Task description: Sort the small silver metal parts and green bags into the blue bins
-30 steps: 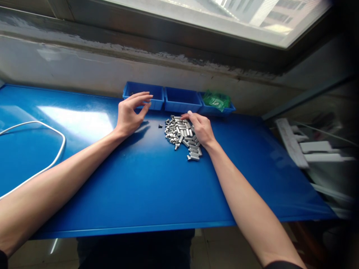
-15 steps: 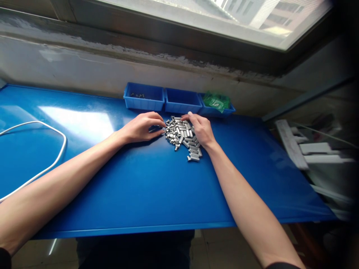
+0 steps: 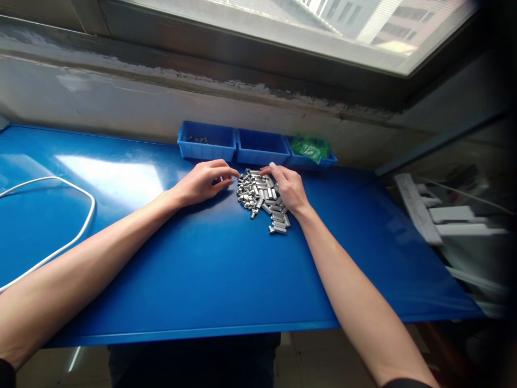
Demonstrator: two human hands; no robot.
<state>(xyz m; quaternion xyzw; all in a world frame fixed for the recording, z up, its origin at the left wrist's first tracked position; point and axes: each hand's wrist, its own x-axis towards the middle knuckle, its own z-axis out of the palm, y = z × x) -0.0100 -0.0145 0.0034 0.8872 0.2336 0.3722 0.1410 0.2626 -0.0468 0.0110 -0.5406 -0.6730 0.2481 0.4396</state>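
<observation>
A pile of small shiny metal parts lies on the blue table between my hands. Its left side is made up of short screws (image 3: 247, 194), and on its right are long hexagonal standoffs (image 3: 278, 216). My left hand (image 3: 207, 182) rests at the pile's left edge, thumb and index finger apart, the index fingertip close to the screws. No part shows between those fingers. Over the far right side of the pile, my right hand (image 3: 291, 188) has its fingers spread and touches or nearly touches the standoffs. The hand hides some of them.
Behind the pile stand three blue bins: the left bin (image 3: 207, 152) has a few small parts, the right bin (image 3: 301, 161) a green plastic bag (image 3: 310, 146). A white cable (image 3: 86, 221) curves across the table's left. A window (image 3: 363, 32) is above the wall.
My left thumb and fingers have drawn slightly back from the screws, with the index finger stretched out farther. My right hand has hardly moved.
</observation>
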